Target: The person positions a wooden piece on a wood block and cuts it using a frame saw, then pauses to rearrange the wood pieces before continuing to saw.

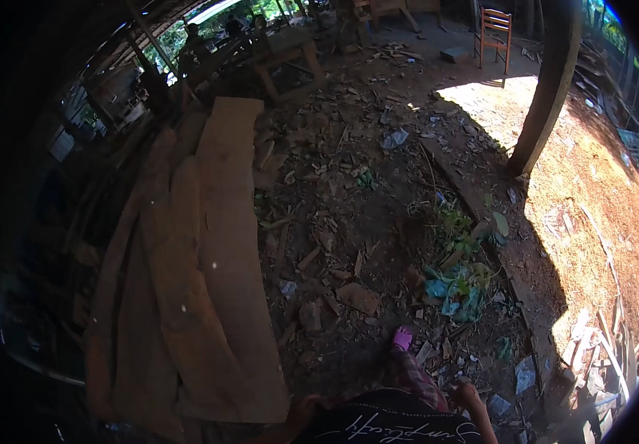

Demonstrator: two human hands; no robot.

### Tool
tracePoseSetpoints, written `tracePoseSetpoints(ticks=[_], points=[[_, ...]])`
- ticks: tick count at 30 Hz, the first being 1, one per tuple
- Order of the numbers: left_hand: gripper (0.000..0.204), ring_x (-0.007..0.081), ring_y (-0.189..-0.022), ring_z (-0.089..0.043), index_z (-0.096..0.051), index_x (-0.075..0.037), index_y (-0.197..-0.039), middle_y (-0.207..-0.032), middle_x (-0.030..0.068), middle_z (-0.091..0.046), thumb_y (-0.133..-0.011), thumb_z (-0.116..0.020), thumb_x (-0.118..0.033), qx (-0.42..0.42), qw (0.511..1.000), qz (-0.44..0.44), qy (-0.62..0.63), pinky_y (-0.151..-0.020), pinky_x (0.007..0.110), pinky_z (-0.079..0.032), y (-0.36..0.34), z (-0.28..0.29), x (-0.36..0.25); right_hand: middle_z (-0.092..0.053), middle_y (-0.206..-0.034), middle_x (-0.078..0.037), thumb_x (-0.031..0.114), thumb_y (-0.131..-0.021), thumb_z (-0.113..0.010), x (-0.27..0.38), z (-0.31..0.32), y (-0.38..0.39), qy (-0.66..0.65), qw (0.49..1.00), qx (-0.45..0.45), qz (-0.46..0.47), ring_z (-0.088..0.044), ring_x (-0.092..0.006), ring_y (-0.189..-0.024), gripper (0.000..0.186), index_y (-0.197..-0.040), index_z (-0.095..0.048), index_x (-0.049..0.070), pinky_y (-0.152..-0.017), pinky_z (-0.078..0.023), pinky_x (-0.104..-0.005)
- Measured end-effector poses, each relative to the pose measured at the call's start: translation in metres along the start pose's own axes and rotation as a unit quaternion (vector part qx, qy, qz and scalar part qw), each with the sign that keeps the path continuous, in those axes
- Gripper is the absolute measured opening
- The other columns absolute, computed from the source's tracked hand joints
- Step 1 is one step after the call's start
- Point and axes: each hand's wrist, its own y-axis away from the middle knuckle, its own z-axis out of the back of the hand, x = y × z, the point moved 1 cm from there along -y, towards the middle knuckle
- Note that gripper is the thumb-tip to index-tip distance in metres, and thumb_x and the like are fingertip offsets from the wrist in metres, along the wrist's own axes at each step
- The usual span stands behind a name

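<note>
Low in the view, my right hand hangs beside my body with its fingers loosely curled, and no object shows in it. My left hand is in dark shade near the lower right corner of a wide wooden plank; its fingers cannot be made out, nor whether it touches the wood. That plank lies lengthwise on a stack of rough boards with wavy edges, to my left. My foot in bright purple footwear stands on the littered ground ahead of me.
Wood scraps, leafy stems and a teal plastic bag litter the dirt. A wooden post rises at right beside sunlit sawdust. Farther off stand a wooden chair and a rough workbench. Loose sticks lie at lower right.
</note>
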Motion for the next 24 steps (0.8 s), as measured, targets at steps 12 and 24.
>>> tracePoseSetpoints(ticks=[12,24], points=[[0.035,0.0163,-0.100,-0.057,-0.053,-0.004,-0.126,-0.123,0.0111,-0.056,-0.093,-0.043,-0.002,-0.293,0.938,-0.135,0.124,-0.082,0.029,-0.048,-0.272,0.181,-0.324,-0.066,-0.110,-0.013,0.034,-0.093,-0.062,0.403,0.267,-0.123,-0.136,0.924,0.035,0.356,-0.067,-0.0246,-0.095,0.045,-0.129,-0.055,0.009,-0.082,-0.053,-0.0365],[0.039,0.0193,-0.100,-0.061,-0.042,-0.007,-0.137,-0.121,0.0127,-0.051,-0.100,-0.049,-0.016,0.062,0.902,-0.130,0.407,-0.080,0.035,-0.058,-0.663,0.269,-0.612,-0.060,-0.118,-0.013,0.023,-0.088,-0.069,0.721,0.511,-0.318,-0.192,0.847,-0.159,0.470,-0.066,-0.0273,-0.099,0.054,-0.136,-0.046,0.011,-0.083,-0.054,-0.0353]])
